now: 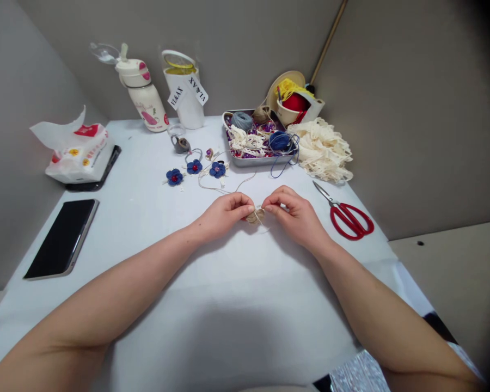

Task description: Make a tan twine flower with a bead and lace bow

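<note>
You are holding the jute piece (255, 216) at the ctr of the white table (245, 305), w/ both hands meeting on it; whether it is touching the table surface cannot be told. Your left hand (224, 215) is pinching its L edge btw thumb and index tip, the remaining fingers curling under the palm. Your right hand (296, 212) is pinching the R edge the same way, fingers bent and pressed together. A thin cord (222, 190) is lying at 11 o'clock from the piece, looping toward three blue flowers (194, 166) w/ red ctrs, which are sitting in a row near each other. At 12 o'clock a metal tray (251, 161) is holding yarn balls, beads and lace scraps; just beside it, at 1 o'clock, a lace pile (322, 148) is resting on the table. Red scissors (347, 215) are lying shut at 3 o'clock, near your right hand but apart from it. Behind the tray a cup (296, 103) w/ yellow and red yarn is leaning against the wall. At 11 o'clock, well apart, a drink bottle (145, 98) and a white tagged container (185, 90) are standing upright. At 10 o'clock a tissue pack (78, 152) is sitting on a dark flat device; at 9 o'clock a phone (62, 237) is lying face up, screen dark.
</note>
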Tool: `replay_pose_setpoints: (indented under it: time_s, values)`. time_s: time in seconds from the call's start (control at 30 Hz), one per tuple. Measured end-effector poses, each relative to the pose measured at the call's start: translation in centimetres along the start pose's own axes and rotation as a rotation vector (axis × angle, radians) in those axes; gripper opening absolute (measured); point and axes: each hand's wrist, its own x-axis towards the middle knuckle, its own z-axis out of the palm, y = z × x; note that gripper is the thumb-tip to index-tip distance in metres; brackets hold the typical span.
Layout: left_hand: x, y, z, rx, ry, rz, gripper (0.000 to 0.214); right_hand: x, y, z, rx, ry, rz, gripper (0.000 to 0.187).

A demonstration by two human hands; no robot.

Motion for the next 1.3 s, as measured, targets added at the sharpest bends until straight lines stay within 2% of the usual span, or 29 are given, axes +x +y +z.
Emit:
replay_pose_setpoints:
  time_s: [0.23, 0.4, 0.83, 1.3]
  values:
    - [0.2, -0.5, -0.1, -0.250, -0.031, -0.097, 0.021, -0.2, -0.7, 0.2, -0.008, 0.046, -0.058, 0.013]
    - [0.1, -0.3, 0.0, -0.313, -0.058, -0.121, 0.025, -0.2, -0.8, 0.3, -0.029, 0.053, -0.077, 0.013]
    - [0.1, -0.3, 0.0, -0.306, -0.047, -0.130, 0.026, -0.3, -0.8, 0.3, -0.074, 0.025, -0.050, 0.012]
    - [0.1, -0.7, 0.3, -0.198, 0.005, -0.054, 0.021, -0.5, -1.2, 0.6, -0.053, 0.029, -0.043, 0.013]
